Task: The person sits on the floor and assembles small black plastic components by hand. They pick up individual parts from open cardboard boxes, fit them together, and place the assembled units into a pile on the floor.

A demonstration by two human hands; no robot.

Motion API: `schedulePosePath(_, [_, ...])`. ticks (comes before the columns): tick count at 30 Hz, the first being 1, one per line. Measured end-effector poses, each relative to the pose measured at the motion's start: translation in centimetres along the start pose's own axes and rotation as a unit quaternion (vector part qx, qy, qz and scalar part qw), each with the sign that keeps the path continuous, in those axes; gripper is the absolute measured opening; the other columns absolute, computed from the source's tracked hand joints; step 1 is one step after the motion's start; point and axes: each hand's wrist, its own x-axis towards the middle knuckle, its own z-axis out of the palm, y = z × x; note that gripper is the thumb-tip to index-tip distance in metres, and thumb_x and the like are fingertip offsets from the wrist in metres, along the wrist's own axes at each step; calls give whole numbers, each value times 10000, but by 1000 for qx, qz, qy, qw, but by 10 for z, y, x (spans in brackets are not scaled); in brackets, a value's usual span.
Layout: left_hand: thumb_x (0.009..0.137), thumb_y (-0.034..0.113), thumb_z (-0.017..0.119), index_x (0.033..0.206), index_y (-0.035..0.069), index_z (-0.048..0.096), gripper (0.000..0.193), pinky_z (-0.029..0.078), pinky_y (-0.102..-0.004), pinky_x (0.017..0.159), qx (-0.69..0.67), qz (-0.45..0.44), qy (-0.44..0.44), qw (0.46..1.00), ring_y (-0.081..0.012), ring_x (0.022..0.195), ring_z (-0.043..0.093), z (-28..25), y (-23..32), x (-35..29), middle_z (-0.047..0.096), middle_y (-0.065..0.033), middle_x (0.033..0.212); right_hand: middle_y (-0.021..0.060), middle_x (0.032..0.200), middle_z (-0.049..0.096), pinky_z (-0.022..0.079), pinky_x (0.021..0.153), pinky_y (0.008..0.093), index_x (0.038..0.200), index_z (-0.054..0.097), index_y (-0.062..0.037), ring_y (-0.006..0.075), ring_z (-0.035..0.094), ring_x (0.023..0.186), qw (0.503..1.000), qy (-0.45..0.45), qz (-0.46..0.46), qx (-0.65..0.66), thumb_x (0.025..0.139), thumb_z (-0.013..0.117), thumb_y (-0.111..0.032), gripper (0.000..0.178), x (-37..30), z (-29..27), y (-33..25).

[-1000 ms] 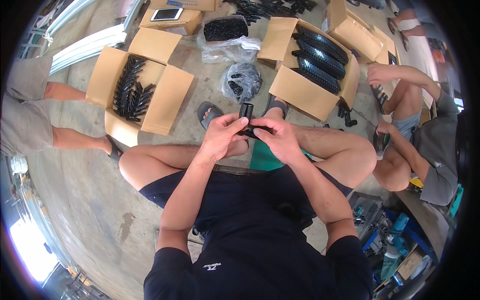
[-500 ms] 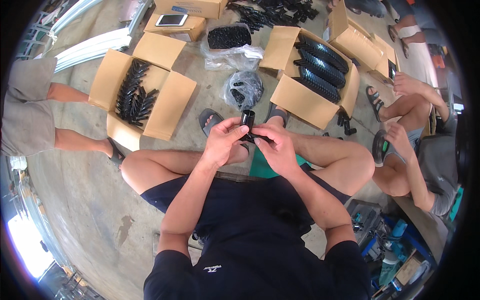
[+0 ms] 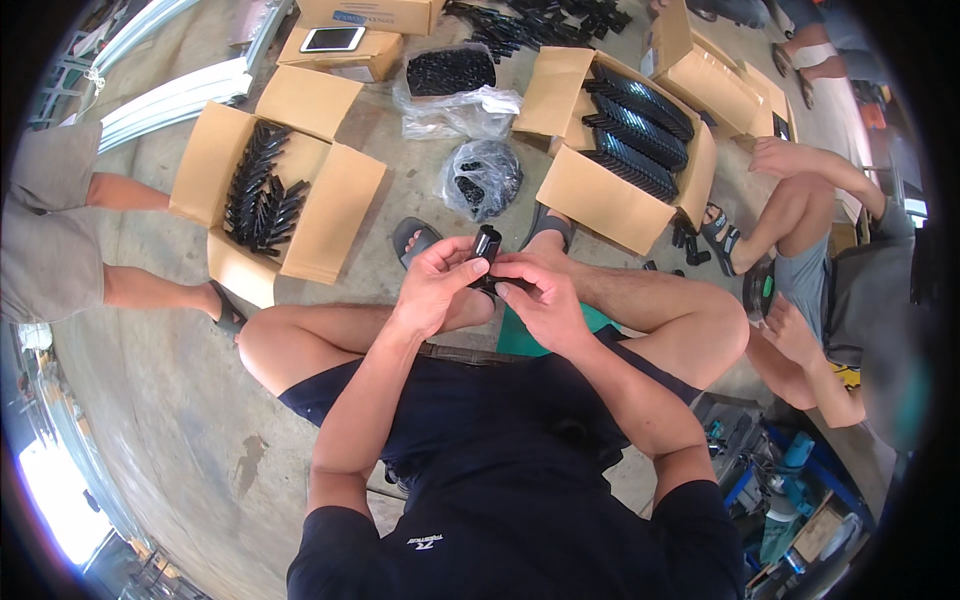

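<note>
Between my knees I hold a glossy black tubular fitting (image 3: 487,243), its round end tilted up. My left hand (image 3: 432,288) is wrapped round its side, thumb across the front. Fingers and thumb of my right hand (image 3: 545,300) pinch at the fitting's lower part, which is mostly hidden behind them. Whether a smaller piece sits in that pinch cannot be made out. Just beyond my hands a clear plastic bag (image 3: 508,180) with black parts rests on the concrete floor, near my sandalled feet.
An open carton (image 3: 335,215) of black parts stands left, beside a person's legs (image 3: 140,285). Another carton (image 3: 610,205) holds rows of black parts. Behind lie a parts pile (image 3: 540,25) and a phone (image 3: 333,39). A seated person (image 3: 800,260) works at right; tools (image 3: 795,480) lie lower right.
My hands have shifted slightly left and the fitting leans a little more to the right. At right, the seated person's arms and body have moved.
</note>
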Motion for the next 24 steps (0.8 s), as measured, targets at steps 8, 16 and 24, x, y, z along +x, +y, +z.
schedulePosePath(8, [980, -8, 664, 1289, -11, 626, 312, 534, -354, 1028, 12, -26, -11, 1000, -201, 1157, 683, -6, 31, 4, 719, -157, 1242, 98, 1318, 629, 554, 881, 262, 1210, 724, 0, 163, 655, 1134, 999, 19, -7, 50, 961, 647, 46, 265, 13, 16, -1])
schedulePosePath(16, [969, 7, 688, 1259, -24, 651, 294, 532, -353, 1031, 18, -20, -23, 999, -202, 1150, 682, -20, 17, 13, 727, -150, 1216, 121, 1338, 613, 506, 1033, 317, 1242, 694, 33, 203, 615, 1218, 1000, -7, 18, 8, 970, 631, 79, 283, 15, 14, 4])
schedulePosePath(24, [972, 13, 682, 1257, -35, 653, 291, 573, -336, 928, 22, 12, 46, 999, -191, 1037, 716, -36, 16, 21, 750, -130, 1130, 100, 1182, 698, 538, 954, 303, 1258, 692, -1, 168, 662, 1087, 992, 3, 62, 111, 992, 628, 26, 275, 39, 16, -15])
